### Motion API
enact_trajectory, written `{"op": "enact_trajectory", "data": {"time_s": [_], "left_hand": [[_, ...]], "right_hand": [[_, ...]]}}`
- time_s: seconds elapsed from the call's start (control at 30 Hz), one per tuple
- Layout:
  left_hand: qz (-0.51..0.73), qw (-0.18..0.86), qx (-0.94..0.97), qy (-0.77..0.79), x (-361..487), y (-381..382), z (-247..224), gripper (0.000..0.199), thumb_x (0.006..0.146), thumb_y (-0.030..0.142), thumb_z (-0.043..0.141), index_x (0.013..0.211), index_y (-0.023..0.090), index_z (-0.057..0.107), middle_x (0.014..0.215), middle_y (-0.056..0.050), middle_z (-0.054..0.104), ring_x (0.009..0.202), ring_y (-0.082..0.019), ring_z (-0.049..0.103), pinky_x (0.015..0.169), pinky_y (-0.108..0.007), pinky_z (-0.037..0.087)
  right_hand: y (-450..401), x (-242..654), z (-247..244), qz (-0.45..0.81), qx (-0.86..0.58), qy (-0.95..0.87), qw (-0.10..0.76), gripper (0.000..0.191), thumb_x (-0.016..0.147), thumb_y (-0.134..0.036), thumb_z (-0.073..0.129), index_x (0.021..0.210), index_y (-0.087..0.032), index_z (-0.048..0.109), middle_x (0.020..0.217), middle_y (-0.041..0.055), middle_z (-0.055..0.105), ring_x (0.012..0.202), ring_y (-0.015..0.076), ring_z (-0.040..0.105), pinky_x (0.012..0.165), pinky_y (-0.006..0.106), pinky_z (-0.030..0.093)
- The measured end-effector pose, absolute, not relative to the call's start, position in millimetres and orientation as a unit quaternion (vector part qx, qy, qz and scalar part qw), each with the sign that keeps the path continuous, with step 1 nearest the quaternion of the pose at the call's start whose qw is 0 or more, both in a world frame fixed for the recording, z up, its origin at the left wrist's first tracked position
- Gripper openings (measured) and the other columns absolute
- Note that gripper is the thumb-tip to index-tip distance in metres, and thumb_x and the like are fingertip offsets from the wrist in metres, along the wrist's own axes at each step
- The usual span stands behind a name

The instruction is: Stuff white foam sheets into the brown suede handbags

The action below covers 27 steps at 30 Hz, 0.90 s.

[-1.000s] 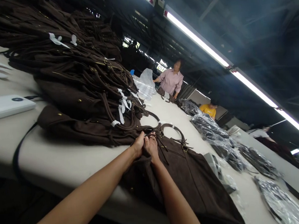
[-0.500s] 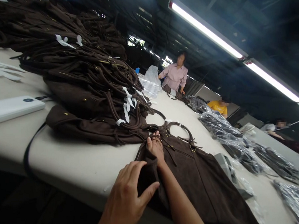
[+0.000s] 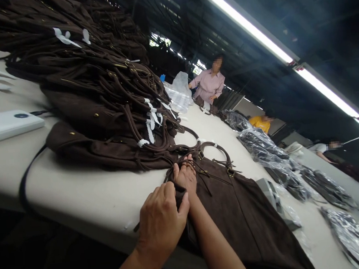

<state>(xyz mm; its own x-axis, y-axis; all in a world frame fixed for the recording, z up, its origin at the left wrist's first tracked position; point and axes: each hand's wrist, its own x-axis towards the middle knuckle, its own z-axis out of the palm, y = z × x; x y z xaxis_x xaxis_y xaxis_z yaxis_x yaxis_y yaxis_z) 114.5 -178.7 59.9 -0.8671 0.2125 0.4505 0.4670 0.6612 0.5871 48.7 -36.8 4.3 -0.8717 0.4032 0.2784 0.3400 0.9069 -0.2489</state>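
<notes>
A dark brown handbag (image 3: 226, 205) lies on the table before me, its looped handles (image 3: 218, 150) pointing away. My left hand (image 3: 161, 215) is closed on the handbag's left side edge, thumb against fingers, with a fold of cloth between them. Just beyond it, my right hand (image 3: 186, 175) lies flat on the upper left of the bag, fingers stretched out near the thin cords and the handle base. Part of the bag's left side is hidden behind my left hand and right forearm.
A heap of similar brown bags (image 3: 101, 99) with white wrapping strips fills the left. A white device (image 3: 9, 124) with a dark cable lies nearby. Plastic-wrapped bags (image 3: 262, 148) line the right side, beside a grey tape dispenser (image 3: 271, 193). A co-worker (image 3: 208, 84) stands at the far end.
My left hand has closed from an open curve onto the bag's side edge and lifted it slightly. My right hand has stayed flat on the bag. The view has shifted a little.
</notes>
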Motion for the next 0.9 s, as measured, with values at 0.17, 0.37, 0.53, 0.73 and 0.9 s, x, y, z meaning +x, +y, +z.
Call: {"op": "enact_trajectory", "data": {"time_s": [0.17, 0.37, 0.53, 0.73, 0.9], "left_hand": [[-0.422, 0.204, -0.183, -0.864, 124, -196, 31, 0.017, 0.092, 0.030, 0.046, 0.075, 0.026, 0.045, 0.063, 0.001, 0.061, 0.055, -0.018, 0.061, 0.054, -0.031, 0.039], [-0.568, 0.157, -0.154, -0.793, 133, -214, 4, 0.014, 0.092, 0.033, 0.051, 0.080, 0.026, 0.052, 0.087, 0.001, 0.073, 0.079, -0.017, 0.071, 0.071, -0.025, 0.050], [-0.599, 0.082, -0.130, -0.786, 136, -218, -5, 0.019, 0.092, 0.041, 0.052, 0.081, 0.025, 0.053, 0.102, -0.004, 0.073, 0.093, -0.020, 0.070, 0.082, -0.029, 0.053], [-0.488, 0.172, -0.250, -0.819, 119, -226, 7, 0.014, 0.089, 0.031, 0.046, 0.095, 0.022, 0.055, 0.122, -0.014, 0.061, 0.115, -0.028, 0.060, 0.092, -0.044, 0.054], [-0.328, 0.163, -0.486, -0.794, 94, -190, 51, 0.057, 0.074, 0.010, 0.041, 0.128, 0.017, 0.059, 0.144, -0.013, 0.051, 0.137, -0.030, 0.043, 0.114, -0.053, 0.036]], "right_hand": [[-28, 51, 8, 0.182, -0.175, -0.952, 0.176, 0.069, 0.101, -0.047, 0.024, 0.150, 0.001, 0.030, 0.160, 0.0204, 0.021, 0.149, 0.0254, 0.019, 0.118, 0.040, 0.020], [-30, 51, 12, 0.214, -0.165, -0.953, 0.140, 0.072, 0.101, -0.050, 0.019, 0.151, 0.001, 0.028, 0.160, 0.0204, 0.018, 0.150, 0.0255, 0.015, 0.119, 0.042, 0.017], [-42, 53, 11, 0.151, -0.162, -0.968, 0.115, 0.068, 0.102, -0.048, 0.027, 0.151, -0.001, 0.029, 0.162, 0.0191, 0.011, 0.151, 0.0278, 0.010, 0.120, 0.047, 0.011], [-46, 56, 14, 0.146, -0.157, -0.971, 0.109, 0.069, 0.102, -0.048, 0.030, 0.153, -0.001, 0.025, 0.162, 0.0187, 0.009, 0.151, 0.0279, 0.009, 0.120, 0.049, 0.012], [-44, 52, 10, 0.138, -0.147, -0.973, 0.108, 0.068, 0.102, -0.048, 0.031, 0.153, -0.003, 0.024, 0.161, 0.0183, 0.014, 0.151, 0.0273, 0.011, 0.120, 0.051, 0.015]]}}
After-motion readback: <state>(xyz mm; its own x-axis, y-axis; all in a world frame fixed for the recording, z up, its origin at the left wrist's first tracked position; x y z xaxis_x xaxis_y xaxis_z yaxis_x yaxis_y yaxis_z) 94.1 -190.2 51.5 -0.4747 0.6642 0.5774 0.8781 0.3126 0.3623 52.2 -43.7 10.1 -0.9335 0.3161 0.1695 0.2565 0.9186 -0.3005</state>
